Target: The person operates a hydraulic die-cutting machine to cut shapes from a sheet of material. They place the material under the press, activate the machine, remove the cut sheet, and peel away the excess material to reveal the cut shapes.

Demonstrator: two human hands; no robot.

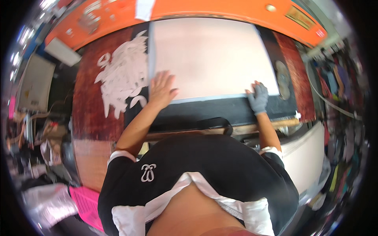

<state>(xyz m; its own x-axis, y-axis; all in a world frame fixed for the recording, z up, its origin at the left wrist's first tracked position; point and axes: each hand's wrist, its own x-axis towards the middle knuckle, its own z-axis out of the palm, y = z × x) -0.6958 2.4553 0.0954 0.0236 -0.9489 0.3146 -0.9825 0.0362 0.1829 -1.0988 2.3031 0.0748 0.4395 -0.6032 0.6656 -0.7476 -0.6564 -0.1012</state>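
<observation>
Both hands press flat on a large pale sheet spread over the dark bench. The bare left hand lies with its grip released, fingers spread, palm down on the sheet's near-left corner. The gloved right hand, in a grey glove, rests fingers-down on the near-right corner, also grasping nothing. The sheet stretches away from both hands toward an orange machine housing.

Just left of the left hand sits a loose heap of white cut-out scraps on the reddish surface. Judged from this, uneven pressure from either palm could skew or crease the sheet, and a sweep of the left forearm could scatter the scraps onto it.

No container shows near the hands; a pink crate-like object lies far back at lower left, its contents impossible to tell.
</observation>
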